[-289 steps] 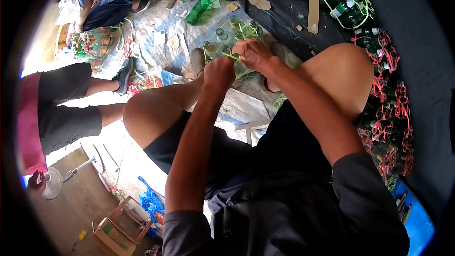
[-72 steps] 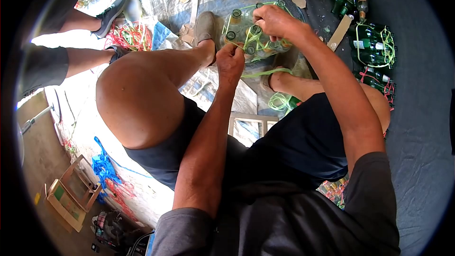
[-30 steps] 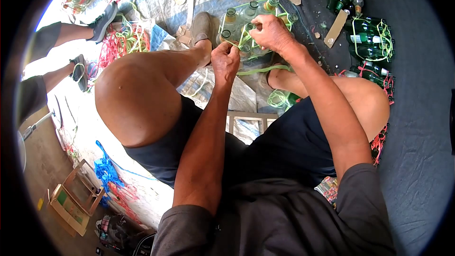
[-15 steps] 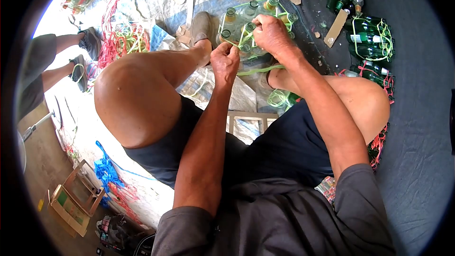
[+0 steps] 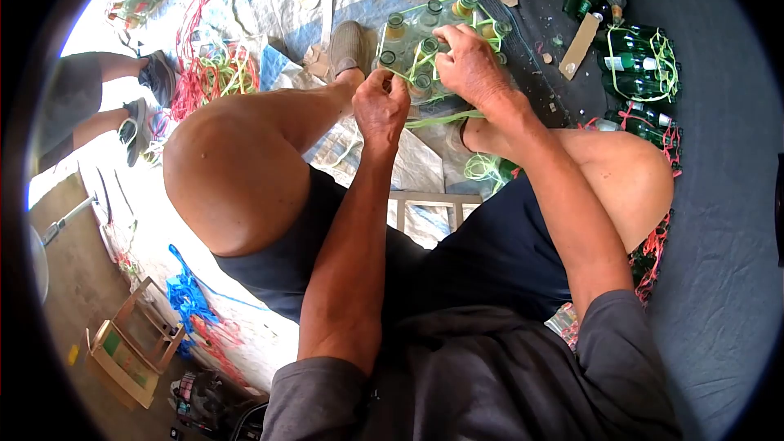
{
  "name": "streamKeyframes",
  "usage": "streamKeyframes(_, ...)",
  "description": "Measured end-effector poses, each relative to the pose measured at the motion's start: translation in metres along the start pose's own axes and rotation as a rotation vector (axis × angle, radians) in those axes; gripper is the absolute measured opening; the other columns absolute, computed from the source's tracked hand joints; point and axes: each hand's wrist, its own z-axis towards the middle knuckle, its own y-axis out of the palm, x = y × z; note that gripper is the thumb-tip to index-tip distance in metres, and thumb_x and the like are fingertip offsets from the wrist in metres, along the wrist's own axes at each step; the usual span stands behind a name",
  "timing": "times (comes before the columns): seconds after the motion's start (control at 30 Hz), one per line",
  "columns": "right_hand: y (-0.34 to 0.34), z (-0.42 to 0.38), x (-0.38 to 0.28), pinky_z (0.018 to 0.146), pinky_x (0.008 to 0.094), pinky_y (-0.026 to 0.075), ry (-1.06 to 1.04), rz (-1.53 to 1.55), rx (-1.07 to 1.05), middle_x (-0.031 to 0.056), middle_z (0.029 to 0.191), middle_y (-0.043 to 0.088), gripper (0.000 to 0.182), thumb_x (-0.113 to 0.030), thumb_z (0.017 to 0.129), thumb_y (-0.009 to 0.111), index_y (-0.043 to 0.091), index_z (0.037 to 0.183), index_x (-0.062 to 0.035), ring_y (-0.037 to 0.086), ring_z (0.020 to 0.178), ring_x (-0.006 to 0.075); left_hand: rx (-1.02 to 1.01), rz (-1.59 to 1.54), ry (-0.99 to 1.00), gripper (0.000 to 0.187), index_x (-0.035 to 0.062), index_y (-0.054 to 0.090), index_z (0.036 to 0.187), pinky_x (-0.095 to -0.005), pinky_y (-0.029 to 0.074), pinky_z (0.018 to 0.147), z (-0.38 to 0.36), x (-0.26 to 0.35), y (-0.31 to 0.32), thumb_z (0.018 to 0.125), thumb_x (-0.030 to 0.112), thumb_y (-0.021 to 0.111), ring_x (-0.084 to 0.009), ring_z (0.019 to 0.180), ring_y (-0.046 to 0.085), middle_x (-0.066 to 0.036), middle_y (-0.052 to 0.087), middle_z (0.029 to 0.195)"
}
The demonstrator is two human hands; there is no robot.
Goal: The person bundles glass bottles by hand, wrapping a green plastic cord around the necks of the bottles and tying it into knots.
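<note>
Several clear glass bottles [image 5: 433,16] stand upright in a tight group on the ground sheet between my feet. Pale green string [image 5: 445,120] runs around the group and between the bottle necks. My left hand [image 5: 381,106] is closed at the near left edge of the group, pinching the string by a bottle neck. Over the near right bottles is my right hand [image 5: 471,64], its fingers bent and pressed together on the string near the middle necks. The fingertips of my right hand are partly hidden.
Tied green bottles [image 5: 639,65] lie at the right, with a cardboard strip [image 5: 580,46] beside them. Tangled red and green string [image 5: 214,73] lies at the left, near another person's shoes [image 5: 157,79]. A wooden frame [image 5: 433,198] is between my legs.
My left hand has shifted slightly left and down, away from my right hand. My right hand has moved little. The other person's feet at the left have shifted slightly.
</note>
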Motion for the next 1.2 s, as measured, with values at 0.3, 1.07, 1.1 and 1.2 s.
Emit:
streamKeyframes(0.3, -0.003, -0.032, -0.042, 0.086, 0.0479, 0.057, -0.010, -0.006, -0.007, 0.0191, 0.110, 0.058, 0.037, -0.018, 0.082, 0.081, 0.061, 0.110, -0.0034, 0.066, 0.099, 0.0405, -0.095, 0.013, 0.095, 0.022, 0.0007, 0.076, 0.093, -0.0388, 0.056, 0.073, 0.009, 0.000, -0.015, 0.085, 0.019, 0.068, -0.0311, 0.073, 0.072, -0.017, 0.073, 0.079)
streamKeyframes(1.07, 0.019, -0.043, -0.038, 0.084, 0.0460, 0.055, 0.004, -0.059, 0.079, 0.0131, 0.098, 0.064, 0.020, -0.012, 0.076, 0.075, 0.066, 0.093, -0.0073, 0.065, 0.099, 0.0347, -0.444, 0.556, 0.411, 0.018, 0.0058, 0.075, 0.077, -0.0527, 0.055, 0.069, 0.056, 0.056, -0.064, 0.081, 0.020, 0.064, -0.0436, 0.072, 0.069, -0.023, 0.069, 0.075)
streamKeyframes(1.1, 0.019, -0.043, -0.037, 0.084, 0.0463, 0.055, 0.002, -0.059, 0.093, 0.0130, 0.098, 0.064, 0.022, -0.012, 0.076, 0.076, 0.066, 0.095, -0.0074, 0.065, 0.099, 0.0349, -0.467, 0.592, 0.442, 0.018, 0.0055, 0.074, 0.076, -0.0529, 0.054, 0.069, 0.061, 0.060, -0.062, 0.081, 0.020, 0.064, -0.0437, 0.072, 0.069, -0.023, 0.069, 0.075)
streamKeyframes(1.2, 0.022, -0.044, -0.037, 0.083, 0.0449, 0.056, -0.001, -0.047, 0.158, 0.0114, 0.096, 0.065, 0.018, -0.009, 0.073, 0.073, 0.068, 0.090, -0.0084, 0.065, 0.097, 0.0339, -0.546, 0.708, 0.499, 0.019, 0.0057, 0.075, 0.079, -0.0530, 0.055, 0.071, 0.072, 0.069, -0.059, 0.083, 0.021, 0.064, -0.0441, 0.077, 0.069, -0.021, 0.071, 0.081)
